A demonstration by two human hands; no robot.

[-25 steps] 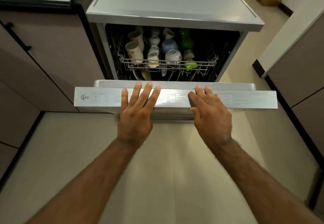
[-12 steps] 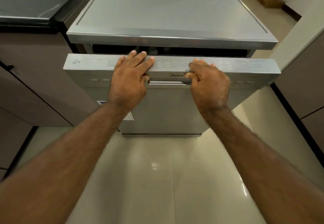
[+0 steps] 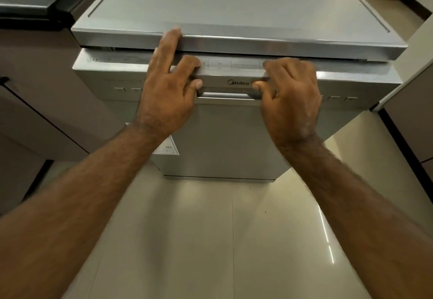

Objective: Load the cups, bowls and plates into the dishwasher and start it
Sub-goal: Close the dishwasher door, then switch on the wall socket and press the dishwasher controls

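Fingers (image 3: pixel 172 41) of my left hand (image 3: pixel 166 92) were spread, one reaching to 12 o'clock onto the dishwasher top (image 3: pixel 234 6), the rest pinching the near-shut door (image 3: pixel 225 134) by its rim with the thumb. My right hand (image 3: pixel 291 97), at 3 o'clock of the handle (image 3: pixel 229 93), curled tight over that rim, to press it home, I judged. Any cups, bowls and plates were hidden behind the door; the buttons (image 3: pixel 335 98) were too blurred to read.
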